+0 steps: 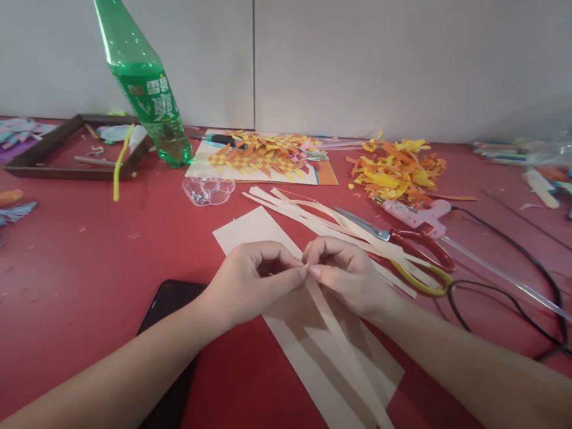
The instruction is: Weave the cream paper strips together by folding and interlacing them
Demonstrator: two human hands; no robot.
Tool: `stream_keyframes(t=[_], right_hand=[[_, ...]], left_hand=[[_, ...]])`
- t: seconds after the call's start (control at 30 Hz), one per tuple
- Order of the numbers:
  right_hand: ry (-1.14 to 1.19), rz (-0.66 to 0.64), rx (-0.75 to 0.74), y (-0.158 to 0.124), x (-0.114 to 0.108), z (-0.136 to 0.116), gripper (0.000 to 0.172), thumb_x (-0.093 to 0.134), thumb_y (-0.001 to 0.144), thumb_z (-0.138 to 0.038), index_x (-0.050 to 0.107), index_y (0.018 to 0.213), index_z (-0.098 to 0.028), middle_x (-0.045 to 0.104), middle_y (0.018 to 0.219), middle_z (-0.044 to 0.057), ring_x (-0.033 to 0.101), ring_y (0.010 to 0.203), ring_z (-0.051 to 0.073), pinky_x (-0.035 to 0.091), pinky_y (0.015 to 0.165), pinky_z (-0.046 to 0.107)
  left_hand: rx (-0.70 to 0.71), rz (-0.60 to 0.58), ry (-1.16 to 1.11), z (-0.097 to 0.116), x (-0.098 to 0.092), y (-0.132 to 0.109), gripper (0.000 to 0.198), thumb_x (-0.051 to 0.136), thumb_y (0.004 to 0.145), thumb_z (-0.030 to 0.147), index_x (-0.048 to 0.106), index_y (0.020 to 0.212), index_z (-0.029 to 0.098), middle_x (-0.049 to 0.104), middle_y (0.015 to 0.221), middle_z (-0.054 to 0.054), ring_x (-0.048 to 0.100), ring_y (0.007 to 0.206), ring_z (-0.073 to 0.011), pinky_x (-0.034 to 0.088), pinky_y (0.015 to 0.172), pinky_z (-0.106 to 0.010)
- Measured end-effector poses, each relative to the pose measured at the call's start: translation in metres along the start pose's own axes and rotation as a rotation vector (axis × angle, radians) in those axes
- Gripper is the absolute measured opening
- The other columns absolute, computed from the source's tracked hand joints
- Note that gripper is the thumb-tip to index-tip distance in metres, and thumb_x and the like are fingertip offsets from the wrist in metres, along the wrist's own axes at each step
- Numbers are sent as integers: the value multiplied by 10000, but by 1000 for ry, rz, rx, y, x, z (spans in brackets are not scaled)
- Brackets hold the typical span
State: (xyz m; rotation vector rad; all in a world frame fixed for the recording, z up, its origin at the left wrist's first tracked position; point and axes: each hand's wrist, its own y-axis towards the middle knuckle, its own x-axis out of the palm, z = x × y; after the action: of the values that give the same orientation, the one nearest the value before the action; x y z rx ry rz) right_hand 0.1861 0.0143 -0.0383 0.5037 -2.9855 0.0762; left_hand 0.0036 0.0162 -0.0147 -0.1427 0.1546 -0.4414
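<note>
Pinched between the fingertips of my left hand [258, 278] and my right hand [349, 272] is the upper end of a cream paper strip [341, 335]. Its long tail slants down toward the bottom edge of the view. Below both hands lies a cream sheet of paper [300, 351], flat on the red table. More loose paper strips [325, 215] are bunched just beyond my right hand. Scissors with red and yellow handles [423, 250] rest beside and partly under those strips. A dark phone [168, 308] lies partly beneath my left forearm.
A green bottle [147, 93] stands at the back left beside a dark wooden frame [67, 171]. Behind are an orange-yellow woven paper piece [262, 157] and a pile of paper scraps [395, 171]. A pink glue gun [418, 215] trails a black cord [528, 256] on the right.
</note>
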Motion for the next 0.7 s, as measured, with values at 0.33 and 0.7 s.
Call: stream_keyframes(t=[0.33, 0.7], right_hand=[[-9, 22, 11, 0, -1, 2, 66, 628, 746, -180, 587, 695, -185, 562, 665, -20, 485, 580, 111, 373, 545, 243], [3, 37, 6, 1, 1, 1, 73, 611, 704, -140, 585, 659, -190, 556, 611, -35, 447, 523, 90, 338, 500, 229]], left_hand=[[11, 53, -63, 6, -2, 1, 154, 694, 770, 299, 670, 720, 155, 656, 699, -13, 574, 645, -116, 448, 603, -224], [134, 488, -357, 3, -7, 4, 178, 679, 798, 313, 569, 733, 189, 587, 634, 41, 580, 614, -97, 521, 675, -236]])
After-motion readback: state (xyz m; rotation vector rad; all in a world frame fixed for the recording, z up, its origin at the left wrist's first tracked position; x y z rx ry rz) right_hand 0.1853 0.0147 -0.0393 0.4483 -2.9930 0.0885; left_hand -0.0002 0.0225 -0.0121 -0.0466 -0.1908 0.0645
